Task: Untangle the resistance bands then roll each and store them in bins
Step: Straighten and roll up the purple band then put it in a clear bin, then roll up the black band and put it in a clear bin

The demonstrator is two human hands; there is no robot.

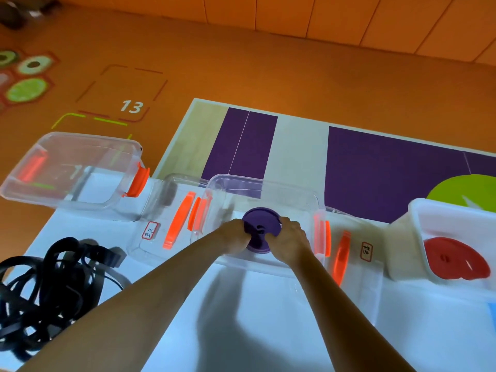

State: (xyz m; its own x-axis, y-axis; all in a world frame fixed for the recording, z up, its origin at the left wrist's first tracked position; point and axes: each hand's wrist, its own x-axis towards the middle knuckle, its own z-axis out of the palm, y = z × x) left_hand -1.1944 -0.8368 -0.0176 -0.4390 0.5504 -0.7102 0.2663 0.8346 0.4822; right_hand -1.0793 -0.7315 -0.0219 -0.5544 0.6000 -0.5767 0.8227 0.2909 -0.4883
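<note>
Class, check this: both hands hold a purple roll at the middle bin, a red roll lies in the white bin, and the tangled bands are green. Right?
One slip: the head view shows the tangled bands are black, not green. The left hand and right hand do hold the purple roll at the middle bin, and the red roll lies in the white bin.

The bare left hand (234, 237) and bare right hand (289, 241) end long, slender forearms (139, 299), uncovered to the frame's edge.
</note>
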